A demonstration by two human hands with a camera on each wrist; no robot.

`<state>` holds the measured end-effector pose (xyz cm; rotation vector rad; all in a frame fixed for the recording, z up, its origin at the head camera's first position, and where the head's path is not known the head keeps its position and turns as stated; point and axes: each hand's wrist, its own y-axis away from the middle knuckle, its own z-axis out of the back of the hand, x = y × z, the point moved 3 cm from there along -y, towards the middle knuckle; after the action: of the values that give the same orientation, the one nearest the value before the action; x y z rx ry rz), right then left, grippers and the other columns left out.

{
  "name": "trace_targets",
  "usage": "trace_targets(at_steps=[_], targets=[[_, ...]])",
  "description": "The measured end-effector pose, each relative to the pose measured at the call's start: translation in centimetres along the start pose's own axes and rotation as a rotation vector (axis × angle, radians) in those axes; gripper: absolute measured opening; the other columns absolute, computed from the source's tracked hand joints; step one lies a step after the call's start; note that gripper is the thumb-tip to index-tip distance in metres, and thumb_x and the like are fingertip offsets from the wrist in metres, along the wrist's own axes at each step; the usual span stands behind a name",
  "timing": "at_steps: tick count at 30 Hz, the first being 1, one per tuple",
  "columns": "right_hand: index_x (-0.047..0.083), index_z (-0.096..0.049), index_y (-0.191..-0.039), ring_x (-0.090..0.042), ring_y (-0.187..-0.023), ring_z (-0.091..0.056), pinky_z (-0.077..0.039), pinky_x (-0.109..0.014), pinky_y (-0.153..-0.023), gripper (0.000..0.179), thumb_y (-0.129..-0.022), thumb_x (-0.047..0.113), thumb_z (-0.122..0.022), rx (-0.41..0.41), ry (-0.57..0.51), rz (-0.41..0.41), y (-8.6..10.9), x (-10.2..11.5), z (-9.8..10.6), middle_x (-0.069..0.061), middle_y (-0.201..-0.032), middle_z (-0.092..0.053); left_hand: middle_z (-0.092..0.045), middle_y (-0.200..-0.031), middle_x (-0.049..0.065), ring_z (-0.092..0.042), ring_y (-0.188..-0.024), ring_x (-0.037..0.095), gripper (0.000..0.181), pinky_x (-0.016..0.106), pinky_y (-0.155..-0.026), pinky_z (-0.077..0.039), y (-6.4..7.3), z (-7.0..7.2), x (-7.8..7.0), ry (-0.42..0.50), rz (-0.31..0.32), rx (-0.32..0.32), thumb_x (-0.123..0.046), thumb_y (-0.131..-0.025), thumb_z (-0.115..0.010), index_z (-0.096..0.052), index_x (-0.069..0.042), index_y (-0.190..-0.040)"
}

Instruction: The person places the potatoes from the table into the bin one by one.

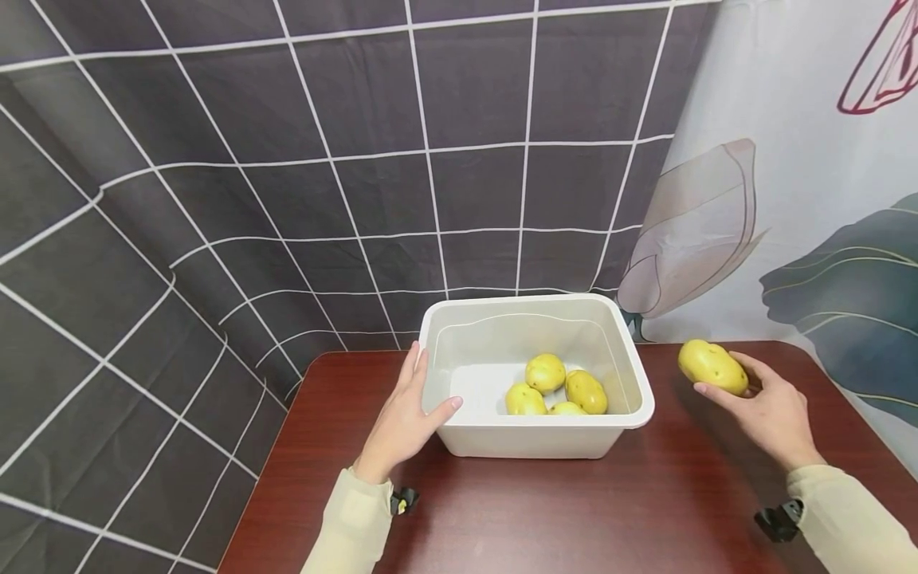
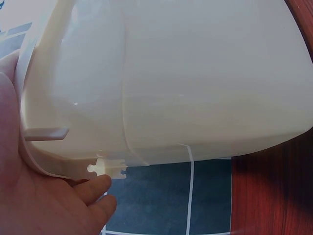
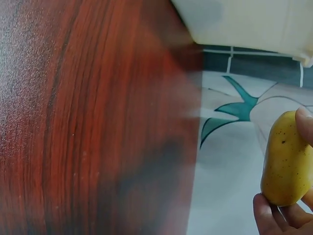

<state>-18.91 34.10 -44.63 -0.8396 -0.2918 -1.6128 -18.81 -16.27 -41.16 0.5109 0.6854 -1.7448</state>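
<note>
A yellow potato (image 1: 712, 367) is gripped in my right hand (image 1: 778, 418), raised over the right part of the table, to the right of the white plastic tub (image 1: 531, 441). In the right wrist view, thumb and fingers close round the speckled potato (image 3: 286, 159) from both sides. My left hand (image 1: 405, 418) rests against the tub's left rim near its front corner, fingers extended along the side and thumb over the edge. From the left wrist, the tub's outer wall (image 2: 195, 98) fills most of the view. Several potatoes (image 1: 545, 373) lie together on the tub's floor, toward the right.
The tub stands on a reddish-brown wooden table (image 1: 516, 510) near its back edge. Behind hangs a dark cloth (image 1: 473, 191) with a white grid, and a pale cloth (image 1: 782, 263) with leaf prints is at the right. Dark devices (image 1: 780, 520) are strapped at both wrists.
</note>
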Motion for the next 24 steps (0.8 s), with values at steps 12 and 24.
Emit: trace_targets(at_steps=[12,24], targets=[[0.001,-0.051,-0.145,0.024,-0.08,-0.037,-0.038,-0.007,-0.062,0.082,-0.081,0.038,-0.085,-0.002,-0.017,0.049,-0.4,2.5,1.6,-0.032,-0.127,-0.06,-0.008,-0.169,0.001,-0.024,-0.15,0.023,0.095,0.05,-0.114,-0.033,-0.1,-0.1,0.0,0.0,-0.011,-0.005,-0.058,-0.092,-0.063,-0.022,-0.004,-0.16],[0.0,-0.052,-0.144,0.026,-0.081,-0.039,-0.037,-0.005,-0.064,0.081,-0.08,0.035,-0.087,0.028,-0.012,0.142,-0.8,4.9,2.8,-0.031,-0.126,-0.061,-0.007,-0.169,0.003,-0.023,-0.15,0.026,0.097,0.051,-0.114,-0.032,0.0,0.0,0.0,-0.01,-0.022,-0.012,-0.057,-0.092,-0.064,-0.022,-0.003,-0.16]])
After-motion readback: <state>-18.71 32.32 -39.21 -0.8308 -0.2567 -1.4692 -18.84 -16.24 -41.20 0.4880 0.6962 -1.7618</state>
